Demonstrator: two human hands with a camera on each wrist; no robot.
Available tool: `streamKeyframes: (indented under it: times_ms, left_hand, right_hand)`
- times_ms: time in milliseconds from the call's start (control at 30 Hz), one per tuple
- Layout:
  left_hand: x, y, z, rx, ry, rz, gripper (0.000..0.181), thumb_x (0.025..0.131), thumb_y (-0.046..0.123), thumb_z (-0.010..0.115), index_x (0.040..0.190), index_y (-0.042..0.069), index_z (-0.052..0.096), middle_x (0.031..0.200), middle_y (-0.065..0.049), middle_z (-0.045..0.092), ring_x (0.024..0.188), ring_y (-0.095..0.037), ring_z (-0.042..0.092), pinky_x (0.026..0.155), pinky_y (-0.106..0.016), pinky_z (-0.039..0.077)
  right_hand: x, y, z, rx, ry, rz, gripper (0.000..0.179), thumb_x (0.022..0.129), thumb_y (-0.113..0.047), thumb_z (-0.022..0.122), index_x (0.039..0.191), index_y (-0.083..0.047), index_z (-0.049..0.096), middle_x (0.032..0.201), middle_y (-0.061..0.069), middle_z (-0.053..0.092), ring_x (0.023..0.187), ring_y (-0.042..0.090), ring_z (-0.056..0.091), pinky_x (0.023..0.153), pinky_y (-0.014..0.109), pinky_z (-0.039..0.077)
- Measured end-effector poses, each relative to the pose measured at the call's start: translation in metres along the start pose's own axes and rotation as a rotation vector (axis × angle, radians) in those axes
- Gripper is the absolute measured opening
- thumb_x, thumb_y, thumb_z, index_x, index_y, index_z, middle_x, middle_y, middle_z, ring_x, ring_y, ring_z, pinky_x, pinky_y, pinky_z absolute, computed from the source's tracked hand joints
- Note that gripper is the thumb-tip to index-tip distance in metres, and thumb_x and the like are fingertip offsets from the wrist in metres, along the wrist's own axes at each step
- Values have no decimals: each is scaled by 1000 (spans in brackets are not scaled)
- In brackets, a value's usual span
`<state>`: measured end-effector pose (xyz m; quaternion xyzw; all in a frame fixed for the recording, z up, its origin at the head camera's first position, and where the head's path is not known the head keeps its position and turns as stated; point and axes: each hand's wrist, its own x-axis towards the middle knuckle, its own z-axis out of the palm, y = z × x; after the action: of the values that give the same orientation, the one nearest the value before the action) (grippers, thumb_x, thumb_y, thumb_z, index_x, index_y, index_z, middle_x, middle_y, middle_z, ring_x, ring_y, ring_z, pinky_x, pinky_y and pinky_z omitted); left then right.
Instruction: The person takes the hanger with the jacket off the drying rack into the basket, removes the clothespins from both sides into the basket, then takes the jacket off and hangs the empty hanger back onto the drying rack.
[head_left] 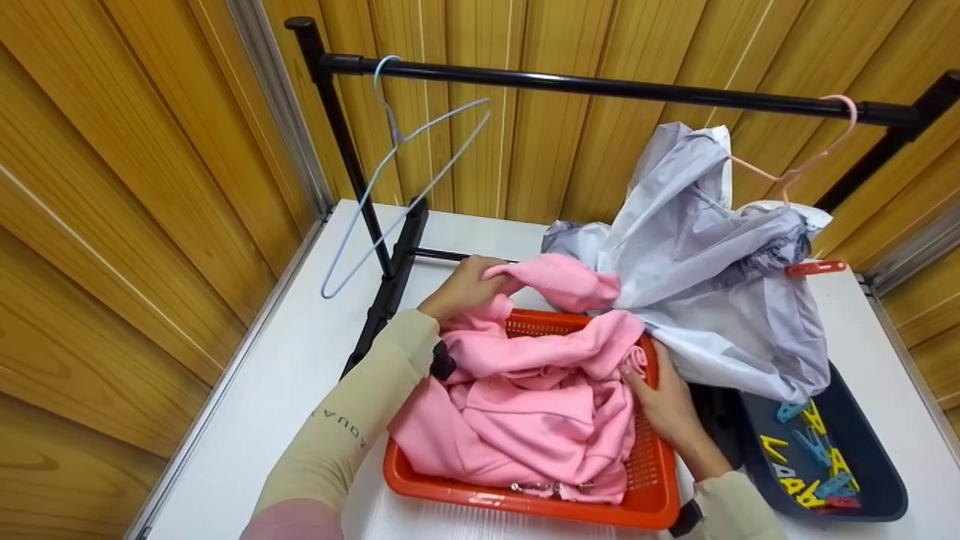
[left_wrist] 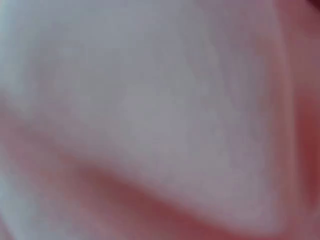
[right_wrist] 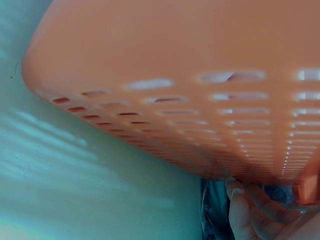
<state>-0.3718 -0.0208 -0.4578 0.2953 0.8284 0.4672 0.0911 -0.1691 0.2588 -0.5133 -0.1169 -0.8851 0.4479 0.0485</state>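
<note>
A pink garment (head_left: pixel 525 420), soft like a sweatshirt, lies bunched in the orange-red basket (head_left: pixel 525 511), a metal zipper pull showing near the front rim. My left hand (head_left: pixel 466 287) pinches one end of it, raised above the basket's back left corner. Blurred pink cloth (left_wrist: pixel 150 110) fills the left wrist view. At the right side, my right hand (head_left: pixel 670 401) grips the basket's rim, thumb on the inner side against the cloth. Its fingers (right_wrist: pixel 242 210) show against the slotted outer wall (right_wrist: pixel 150 45) in the right wrist view.
A black rack rail (head_left: pixel 600 84) spans the back, with a blue hanger (head_left: pixel 442 187) at left. From a pink hanger (head_left: pixel 817 161) at right hangs a white-grey garment (head_left: pixel 675 225) with a red clip (head_left: pixel 816 268). A dark tray (head_left: pixel 885 480) holds several colored clothespins (head_left: pixel 810 446). Wooden walls surround the white table (head_left: pixel 217 450).
</note>
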Motion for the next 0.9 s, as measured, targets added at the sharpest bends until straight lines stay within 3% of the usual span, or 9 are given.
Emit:
streamKeyframes:
  times_ms: [200, 367, 567, 667, 800, 900]
  left_hand:
    - [-11, 6, -3, -274, -82, -11, 17, 90, 11, 62, 96, 1, 74, 77, 5, 65, 71, -6, 52, 69, -20, 43]
    - [-16, 18, -10, -291, -120, -8, 14, 88, 11, 61, 86, 4, 73, 69, 9, 59, 65, -6, 48, 63, -21, 40]
    - [-10, 35, -26, -312, 29, 11, 15, 89, 12, 63, 90, 4, 75, 77, 8, 69, 71, -7, 56, 75, -22, 47]
    - [-7, 39, -35, -297, 92, 36, 15, 89, 9, 63, 89, -2, 73, 73, 8, 66, 69, -5, 54, 72, -21, 46]
    - [-7, 44, -48, -258, 134, 67, 15, 88, 10, 65, 82, -2, 73, 68, 11, 62, 64, -4, 50, 65, -20, 42]
    - [-9, 51, -54, -223, 131, 91, 18, 87, 12, 67, 73, 1, 70, 62, 11, 56, 61, -5, 45, 59, -19, 37]
  right_hand:
    - [1, 0, -1, -3, 3, -3, 73, 96, -30, 57, 155, -13, 17, 154, 22, 29, 133, 39, 38, 111, 49, 27]
    - [-1, -1, -4, -13, -15, 22, 72, 97, -32, 56, 155, -14, 16, 154, 23, 29, 134, 40, 37, 112, 50, 26]
    - [-2, 0, -5, -3, -29, 41, 72, 97, -37, 54, 155, -18, 15, 156, 22, 27, 135, 41, 36, 113, 52, 26]
    - [-1, 1, -6, 0, -32, 39, 72, 97, -37, 54, 156, -18, 15, 157, 22, 25, 137, 42, 35, 113, 53, 25]
    - [-1, 2, -7, -13, -31, 42, 72, 98, -36, 54, 156, -17, 16, 158, 22, 22, 138, 43, 32, 114, 53, 24]
    - [-3, 4, -9, -21, -28, 60, 72, 98, -35, 54, 156, -16, 15, 157, 23, 22, 138, 45, 32, 114, 54, 24]
